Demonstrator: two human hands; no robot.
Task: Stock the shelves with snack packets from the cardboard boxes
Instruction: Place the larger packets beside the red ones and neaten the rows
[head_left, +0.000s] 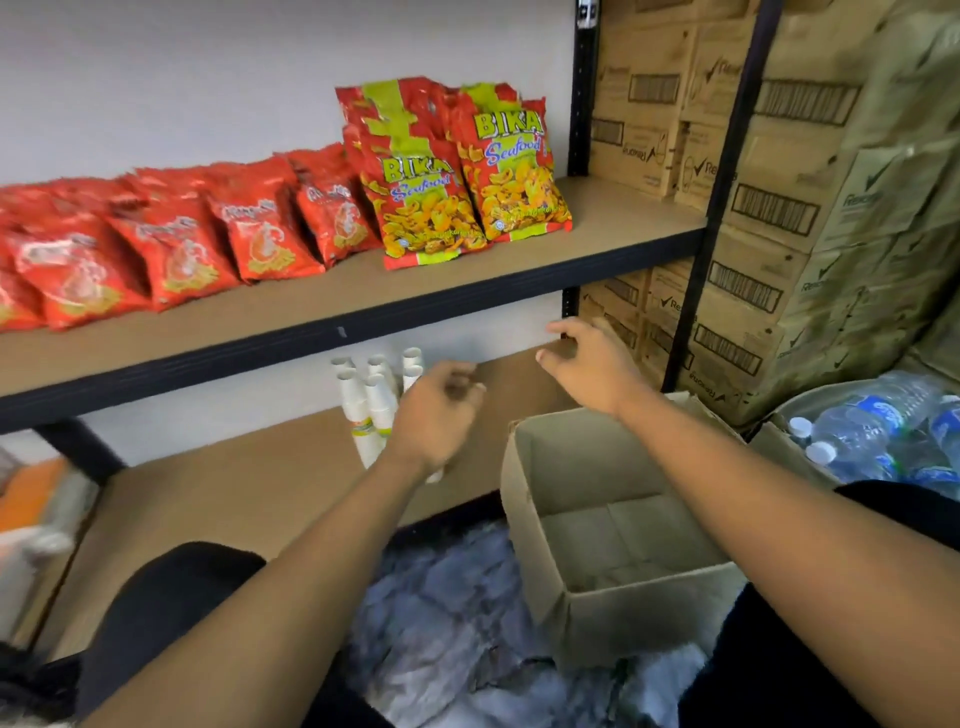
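Two rows of red and green Bika Seafood packets (470, 176) stand upright on the upper shelf (597, 244), right of a long row of red snack packets (171, 244). An open cardboard box (524, 499) stands on the floor below and looks empty inside. My left hand (434, 415) hovers in front of the lower shelf with fingers loosely curled, holding nothing. Above the box's far edge my right hand (587, 358) hangs with relaxed fingers, also holding nothing.
White paper cup stacks (374, 405) stand at the back of the lower shelf (234, 478). Brown cartons (769, 208) are piled to the right behind the black shelf post (727, 156). Wrapped water bottles (878, 431) lie at right. Crumpled plastic covers the floor (457, 613).
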